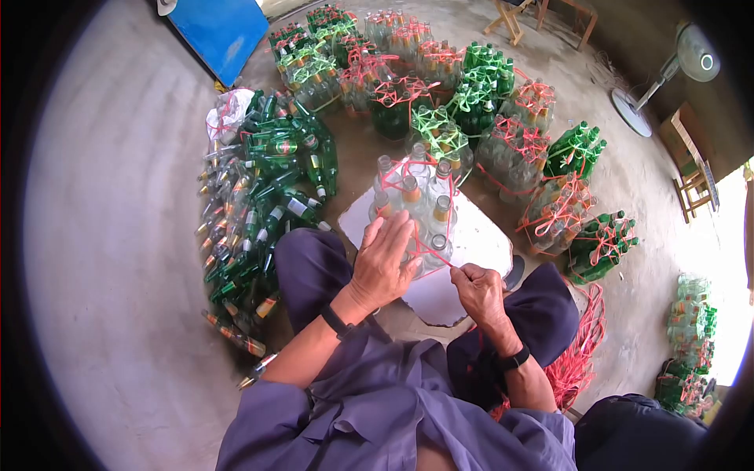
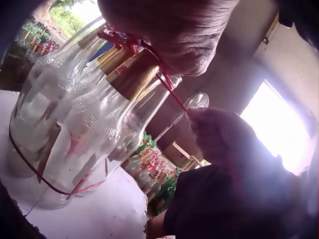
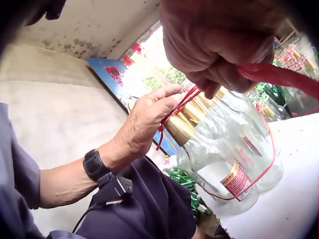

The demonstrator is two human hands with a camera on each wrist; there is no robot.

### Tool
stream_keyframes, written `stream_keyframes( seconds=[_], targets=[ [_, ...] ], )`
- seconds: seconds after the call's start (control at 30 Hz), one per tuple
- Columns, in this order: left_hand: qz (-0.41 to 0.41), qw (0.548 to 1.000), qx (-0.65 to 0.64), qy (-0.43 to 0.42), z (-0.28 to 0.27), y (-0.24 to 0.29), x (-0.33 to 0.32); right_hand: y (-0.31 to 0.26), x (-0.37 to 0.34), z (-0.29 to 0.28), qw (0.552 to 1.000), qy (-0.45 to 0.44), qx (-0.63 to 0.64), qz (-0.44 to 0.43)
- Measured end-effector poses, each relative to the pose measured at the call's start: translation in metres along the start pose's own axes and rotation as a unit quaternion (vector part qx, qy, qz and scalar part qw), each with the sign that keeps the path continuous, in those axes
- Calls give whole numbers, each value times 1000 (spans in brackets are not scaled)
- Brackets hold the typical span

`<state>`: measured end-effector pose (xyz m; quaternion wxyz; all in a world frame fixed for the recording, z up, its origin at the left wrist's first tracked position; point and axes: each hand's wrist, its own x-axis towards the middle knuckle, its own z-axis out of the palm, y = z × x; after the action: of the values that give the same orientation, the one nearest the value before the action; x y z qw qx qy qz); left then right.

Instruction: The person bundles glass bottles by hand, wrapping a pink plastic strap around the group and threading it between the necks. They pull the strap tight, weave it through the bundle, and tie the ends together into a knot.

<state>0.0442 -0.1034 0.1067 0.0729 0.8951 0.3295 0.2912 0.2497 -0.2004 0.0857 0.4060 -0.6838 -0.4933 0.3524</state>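
A bundle of clear glass bottles (image 1: 440, 206) with gold neck labels stands upright on a white board (image 1: 483, 243) before the person. Red plastic string (image 2: 65, 191) loops round the bottles' lower bodies and crosses over their necks. My left hand (image 1: 383, 263) lies against the near necks, fingers straight and close together. In the right wrist view, that left hand (image 3: 144, 117) touches the string by the gold labels. My right hand (image 1: 481, 297) pinches the string and pulls it taut, right of the bundle. A length of red string (image 3: 279, 77) trails from the right hand.
Loose green bottles (image 1: 275, 169) and clear ones lie heaped on the left. Tied bundles (image 1: 510, 153) stand in an arc behind and to the right. A heap of red string (image 1: 577, 353) lies by the right knee. A fan (image 1: 695, 55) stands at the far right.
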Motion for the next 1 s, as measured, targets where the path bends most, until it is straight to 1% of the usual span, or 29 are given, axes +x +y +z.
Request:
stream_keyframes(
  seconds=[0.07,0.13,0.23,0.37,0.47,0.53,0.57,0.63,0.67,0.7,0.77,0.8,0.83,0.9,0.97,1.0],
  targets=[
    [2,1000,-11,-8,0,1,0,3,-2,-1,1000,-15,-17,18],
    [3,999,22,-29,-1,4,3,3,-6,1,1000,-5,-9,-8],
    [-10,999,33,-32,5,2,-1,3,-8,-1,1000,-17,-19,-9],
    [-8,1000,18,-24,5,-1,-1,10,-4,0,1000,-8,-3,-26],
    [-13,999,10,-27,2,2,-2,-8,-5,-7,999,-3,-29,-40],
    [-4,1000,19,-15,2,3,1,-16,-5,-13,991,-8,-83,-108],
    [-4,1000,17,-10,3,3,1,-21,-3,-16,990,-7,-88,-111],
    [-5,1000,12,3,6,2,-2,-28,0,-21,971,-17,-157,-182],
    [-7,1000,10,6,6,1,-3,-31,4,-24,952,-27,-198,-233],
    [-11,1000,11,0,7,0,-4,-36,9,-28,951,-29,-200,-234],
    [-14,1000,9,-5,8,-1,-5,-49,21,-37,889,-76,-309,-329],
    [-13,1000,8,-3,8,-1,-5,-57,29,-40,865,-87,-327,-370],
    [-12,1000,7,0,9,-2,-4,-61,37,-40,865,-87,-329,-370],
    [-16,1000,8,-1,9,-3,-3,-69,54,-39,820,-100,-376,-419],
    [-21,1000,9,-5,10,-2,-5,-69,74,-34,814,-93,-370,-439],
    [-20,1000,9,-4,10,-2,-4,-70,81,-31,820,-86,-364,-433]
  ],
)
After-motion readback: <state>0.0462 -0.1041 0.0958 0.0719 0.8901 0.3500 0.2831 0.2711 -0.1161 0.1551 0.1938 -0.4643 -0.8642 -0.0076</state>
